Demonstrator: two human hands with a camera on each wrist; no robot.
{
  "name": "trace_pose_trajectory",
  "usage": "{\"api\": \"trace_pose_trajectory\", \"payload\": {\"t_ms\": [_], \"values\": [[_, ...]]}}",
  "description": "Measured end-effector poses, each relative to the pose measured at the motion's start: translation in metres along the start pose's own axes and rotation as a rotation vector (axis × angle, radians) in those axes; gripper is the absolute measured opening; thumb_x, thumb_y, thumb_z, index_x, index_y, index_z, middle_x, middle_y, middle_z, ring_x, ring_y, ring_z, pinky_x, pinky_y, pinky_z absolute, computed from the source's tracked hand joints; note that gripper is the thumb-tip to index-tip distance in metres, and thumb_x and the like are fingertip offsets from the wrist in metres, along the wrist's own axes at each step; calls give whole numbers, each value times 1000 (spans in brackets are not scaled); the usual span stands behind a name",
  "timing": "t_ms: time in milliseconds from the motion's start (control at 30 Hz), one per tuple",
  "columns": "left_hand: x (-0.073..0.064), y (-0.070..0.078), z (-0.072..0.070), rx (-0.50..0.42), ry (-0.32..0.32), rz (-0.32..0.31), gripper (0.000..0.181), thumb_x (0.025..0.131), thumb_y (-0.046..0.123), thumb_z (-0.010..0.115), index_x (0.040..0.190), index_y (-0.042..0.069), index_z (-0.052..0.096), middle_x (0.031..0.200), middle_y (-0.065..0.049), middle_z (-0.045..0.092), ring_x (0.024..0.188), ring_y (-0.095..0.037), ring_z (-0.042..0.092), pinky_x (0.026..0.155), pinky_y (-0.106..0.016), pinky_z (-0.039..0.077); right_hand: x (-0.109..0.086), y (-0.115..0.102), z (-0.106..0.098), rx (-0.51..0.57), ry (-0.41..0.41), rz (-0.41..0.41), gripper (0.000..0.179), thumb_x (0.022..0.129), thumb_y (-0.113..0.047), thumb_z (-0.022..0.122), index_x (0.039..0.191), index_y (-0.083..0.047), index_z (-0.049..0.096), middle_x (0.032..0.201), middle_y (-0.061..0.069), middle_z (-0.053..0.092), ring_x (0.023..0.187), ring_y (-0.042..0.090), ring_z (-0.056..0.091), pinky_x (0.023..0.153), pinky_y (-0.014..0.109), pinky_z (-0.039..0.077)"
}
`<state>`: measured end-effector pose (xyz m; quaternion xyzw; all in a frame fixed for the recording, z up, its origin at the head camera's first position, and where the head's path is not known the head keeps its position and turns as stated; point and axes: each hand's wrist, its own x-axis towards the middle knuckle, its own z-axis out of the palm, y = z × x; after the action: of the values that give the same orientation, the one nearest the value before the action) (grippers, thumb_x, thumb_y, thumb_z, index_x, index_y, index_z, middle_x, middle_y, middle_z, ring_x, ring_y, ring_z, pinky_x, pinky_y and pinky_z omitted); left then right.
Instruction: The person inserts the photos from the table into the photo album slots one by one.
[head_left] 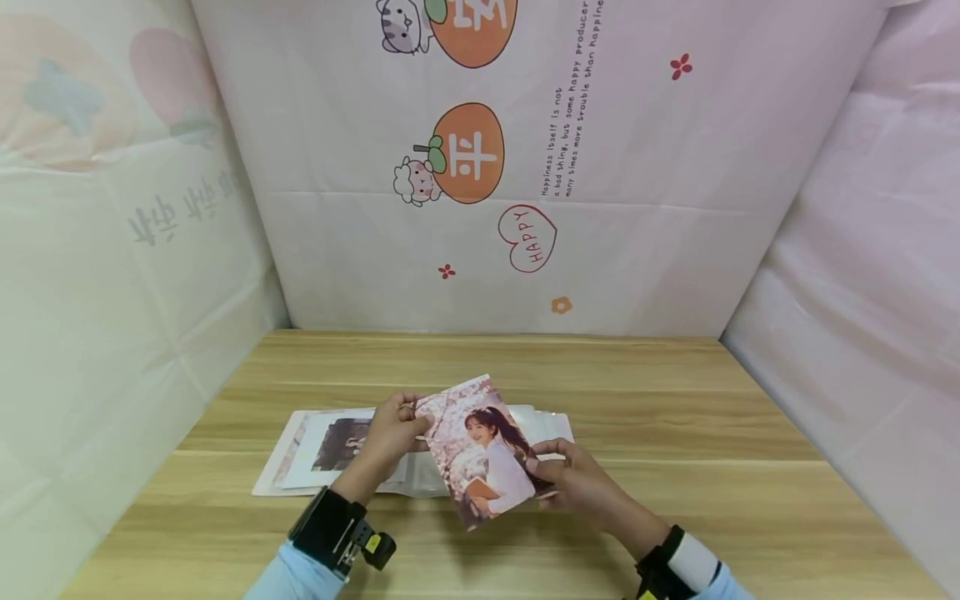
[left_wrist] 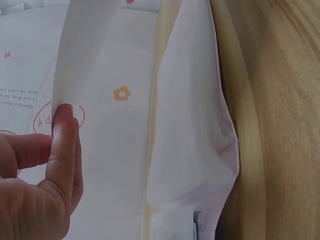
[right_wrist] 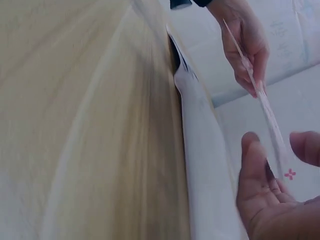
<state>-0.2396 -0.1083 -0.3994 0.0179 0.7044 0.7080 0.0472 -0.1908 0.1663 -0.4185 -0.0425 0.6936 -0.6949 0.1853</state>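
Note:
A photo print (head_left: 480, 454) of a person with a ponytail among pink blossoms is held tilted above the open album (head_left: 423, 479). My left hand (head_left: 393, 429) pinches its left edge between thumb and fingers; the left wrist view shows the plain white back of the print (left_wrist: 85, 50) rising from those fingertips. At the opposite edge is my right hand (head_left: 573, 475), its thumb and fingers spread either side of the print. The right wrist view shows the print (right_wrist: 270, 120) nearly edge-on, with a gap between it and the right thumb (right_wrist: 306, 148).
On the album's left page lies a dark picture (head_left: 341, 444) with a white border. The wooden table (head_left: 675, 500) carries the album near its middle. Printed white cloth (head_left: 622, 250) stands behind the table, with cloth walls on the left (head_left: 112, 333) and right (head_left: 862, 292).

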Motion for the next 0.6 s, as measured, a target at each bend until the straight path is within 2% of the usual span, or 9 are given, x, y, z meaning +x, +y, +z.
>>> {"api": "trace_pose_trajectory", "payload": {"t_ms": [100, 233, 367, 467, 600], "values": [[-1, -1, -3, -3, 4, 8, 38, 87, -7, 54, 123, -5, 45, 66, -4, 41, 67, -17, 54, 55, -31, 53, 0, -5, -11, -152, 56, -59, 51, 92, -20, 57, 127, 9, 36, 98, 16, 60, 83, 25, 61, 67, 38, 52], [-1, -3, -5, -31, 4, 5, 35, 86, -9, 53, 121, -4, 47, 71, -8, 50, 68, -18, 56, 56, -31, 53, -2, -9, -29, -446, 148, -155, 50, 90, -21, 60, 127, 8, 42, 100, 18, 61, 90, 29, 60, 74, 40, 51], [-1, -5, -7, -42, 10, 3, 35, 86, -10, 53, 120, -4, 48, 75, -10, 54, 67, -19, 58, 55, -31, 53, -7, -7, -49, -728, 195, -207, 55, 87, -19, 65, 130, 6, 43, 114, 27, 55, 103, 40, 54, 83, 49, 46], [-1, -6, -8, -31, 16, 0, 34, 86, -10, 53, 119, -4, 49, 76, -11, 55, 66, -18, 58, 54, -30, 53, -10, -4, -60, -837, 188, -172, 62, 84, -16, 68, 133, 10, 39, 126, 34, 45, 113, 49, 44, 91, 57, 39], [-2, -7, -9, -29, 12, 5, 32, 86, -10, 52, 117, -5, 49, 77, -12, 56, 64, -19, 58, 54, -30, 53, -10, 0, -68, -939, 182, -70, 66, 78, -16, 73, 129, 13, 42, 126, 34, 44, 117, 50, 38, 94, 59, 32]]}}
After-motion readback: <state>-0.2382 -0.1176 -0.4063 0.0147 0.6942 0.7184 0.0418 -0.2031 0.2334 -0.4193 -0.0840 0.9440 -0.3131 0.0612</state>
